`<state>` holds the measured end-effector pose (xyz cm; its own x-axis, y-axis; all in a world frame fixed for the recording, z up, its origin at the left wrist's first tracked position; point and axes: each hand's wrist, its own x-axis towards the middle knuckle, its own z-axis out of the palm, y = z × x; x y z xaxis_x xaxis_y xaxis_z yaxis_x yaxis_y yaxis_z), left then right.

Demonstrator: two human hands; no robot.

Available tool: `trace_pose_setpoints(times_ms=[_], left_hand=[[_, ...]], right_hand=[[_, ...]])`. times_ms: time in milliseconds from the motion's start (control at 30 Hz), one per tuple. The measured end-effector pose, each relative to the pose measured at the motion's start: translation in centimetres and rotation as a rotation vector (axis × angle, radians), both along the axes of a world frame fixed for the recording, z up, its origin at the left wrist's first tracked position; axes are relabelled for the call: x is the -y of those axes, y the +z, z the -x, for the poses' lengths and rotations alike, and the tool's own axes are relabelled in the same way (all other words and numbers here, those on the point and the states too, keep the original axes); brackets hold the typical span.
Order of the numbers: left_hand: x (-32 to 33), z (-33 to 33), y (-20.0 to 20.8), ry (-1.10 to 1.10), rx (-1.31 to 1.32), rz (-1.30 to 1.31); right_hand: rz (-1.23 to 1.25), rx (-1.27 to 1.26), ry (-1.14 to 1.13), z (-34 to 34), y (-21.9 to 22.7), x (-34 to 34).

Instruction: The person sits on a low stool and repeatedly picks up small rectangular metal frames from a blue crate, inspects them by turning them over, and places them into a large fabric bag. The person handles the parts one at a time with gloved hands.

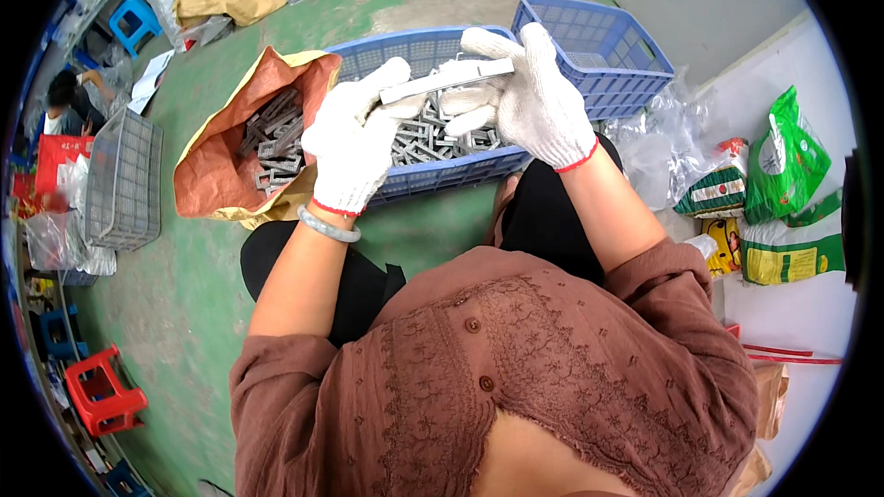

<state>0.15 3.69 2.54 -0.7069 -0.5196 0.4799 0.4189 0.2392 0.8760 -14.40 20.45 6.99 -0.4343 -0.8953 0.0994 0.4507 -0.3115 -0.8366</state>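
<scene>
Both my hands wear white knit gloves with red cuffs. A slim, straight grey metal piece [447, 82] is held between them, tilted slightly up to the right. My left hand [352, 140] pinches its left end between thumb and fingers. Around its right end are the fingers of my right hand [543, 103], some of them spread. Below the hands stands a blue plastic crate [451, 172] with many small grey metal parts [433, 143] in it. Left of it, an open orange-lined woven sack [210, 158] holds similar grey metal pieces [278, 133].
Another blue crate [599, 87] stands at the far right, beside clear plastic bags [658, 152]. Green bags [783, 161] lean along the right wall. At the left are a grey crate [124, 179], a red stool [103, 393], a blue stool [135, 21] and another person [75, 101].
</scene>
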Motion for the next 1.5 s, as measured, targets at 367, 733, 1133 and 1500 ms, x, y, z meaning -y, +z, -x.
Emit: trace_pose_setpoints(times_ms=[367, 733, 1133, 1500], left_hand=[[0.7, 0.0, -0.4, -0.062, 0.112, -0.015], [1.0, 0.3, -0.9, 0.065, 0.127, 0.113], [0.5, 0.8, -0.2, 0.01, 0.171, -0.209], [2.0, 2.3, -5.1, -0.065, 0.291, -0.398]], right_hand=[[0.01, 0.049, -0.007, 0.3, 0.0, 0.3], [0.078, -0.035, 0.077, 0.8, -0.2, 0.2], [0.004, -0.201, 0.039, 1.2, 1.2, 0.8], [-0.178, -0.675, 0.05, -0.3, 2.4, 15.2]])
